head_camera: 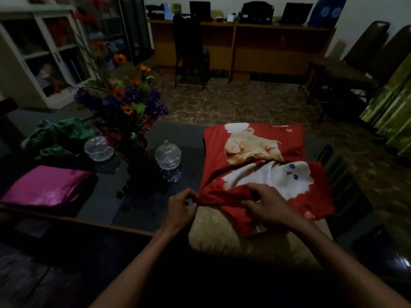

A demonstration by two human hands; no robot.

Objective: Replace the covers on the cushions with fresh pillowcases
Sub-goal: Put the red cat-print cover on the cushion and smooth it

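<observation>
A red pillowcase [289, 152] printed with an orange cat and a white cat lies on the dark table, its near part draped over a beige cushion [222, 232] at the table's front edge. My left hand [181, 207] pinches the pillowcase's near left corner. My right hand [266, 204] grips the bunched red hem just to the right, over the cushion. A folded magenta satin cover [44, 187] lies at the left of the table, and a crumpled green patterned cloth [57, 138] sits behind it.
The dark table [138, 203] carries a vase of purple and orange flowers [131, 107] with two lidded glass bowls [168, 155] beside it. Beyond it are tiled floor, a black chair [191, 47] at a wooden desk, and a white cabinet [33, 54] at the left.
</observation>
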